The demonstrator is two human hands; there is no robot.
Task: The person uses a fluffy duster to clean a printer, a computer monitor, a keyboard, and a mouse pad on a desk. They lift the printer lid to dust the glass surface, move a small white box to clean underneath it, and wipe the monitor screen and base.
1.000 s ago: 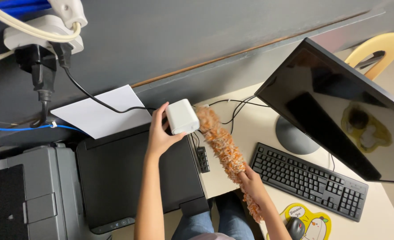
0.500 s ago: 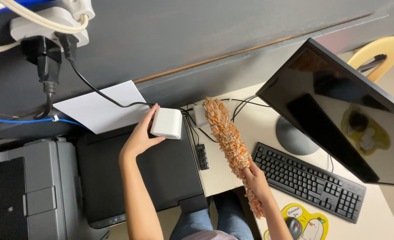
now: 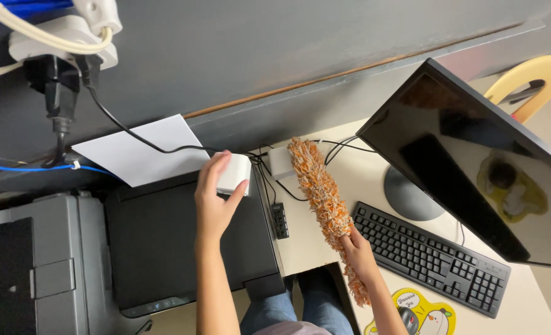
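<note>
Two hands: left hand (image 3: 215, 201) grips one white box (image 3: 235, 173), right hand (image 3: 359, 253) one duster (image 3: 322, 197).

White box (image 3: 235, 173): small, rounded corners, plain white casing. It sits on the top of the black printer (image 3: 182, 242), at that printer's far right corner, just beside the sheet of white paper in the feed. Thin black cables run off its right side. The left hand (image 3: 213, 201) grips it, fingers over the near face, thumb below.

Duster (image 3: 325, 205): long, fluffy, orange and cream fibres. It lies at a slant on the desk (image 3: 368, 180), its tip at the far edge beside a small white adapter, its lower end past the near edge. The right hand (image 3: 359, 251) clasps it near the lower end, just beside the left edge of the black keyboard.
</note>
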